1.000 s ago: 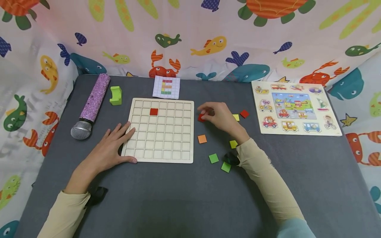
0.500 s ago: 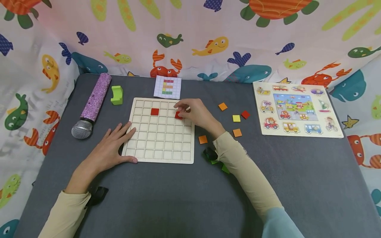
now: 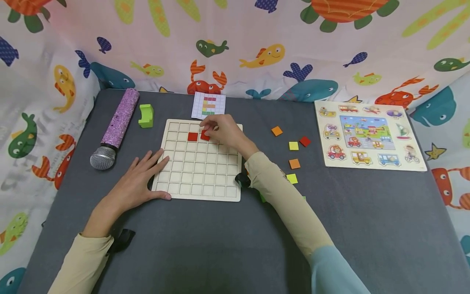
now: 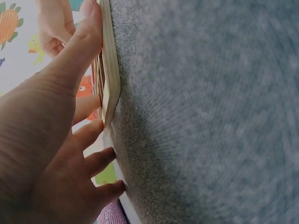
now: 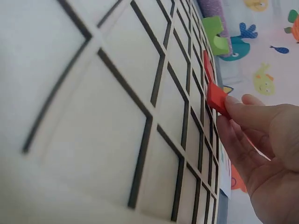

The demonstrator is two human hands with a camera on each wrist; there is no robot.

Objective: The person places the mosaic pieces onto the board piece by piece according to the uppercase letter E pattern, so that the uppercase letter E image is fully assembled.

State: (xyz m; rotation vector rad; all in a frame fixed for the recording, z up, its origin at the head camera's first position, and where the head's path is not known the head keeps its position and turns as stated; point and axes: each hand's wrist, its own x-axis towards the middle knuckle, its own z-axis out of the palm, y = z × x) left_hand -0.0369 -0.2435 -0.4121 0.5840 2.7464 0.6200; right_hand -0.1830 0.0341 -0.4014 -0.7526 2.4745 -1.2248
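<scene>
A pale wooden grid board [image 3: 196, 178] lies in front of the person. One red square tile [image 3: 192, 136] is set in a cell of its second row. Just to the right of it, the right hand [image 3: 225, 132] pinches another red tile [image 3: 205, 135] between thumb and finger. In the right wrist view that pinched tile [image 5: 217, 98] is tilted against the grid. The left hand [image 3: 137, 181] rests with spread, fairly straight fingers at the board's left edge, its thumb by the lower left corner. From the left wrist view, the thumb [image 4: 84, 37] touches the board's edge [image 4: 110, 60].
Loose orange [image 3: 277, 130], yellow [image 3: 293, 145] and red [image 3: 304, 141] tiles lie right of the board; green ones are partly hidden by the right sleeve. A pattern card [image 3: 208, 105] lies behind the board. Around are a microphone [image 3: 119, 122], green block [image 3: 146, 116] and picture puzzle [image 3: 371, 136].
The right hand has carried the red tile leftward from the table onto the board, to beside the first red tile. The left hand has stayed at the board's left edge.
</scene>
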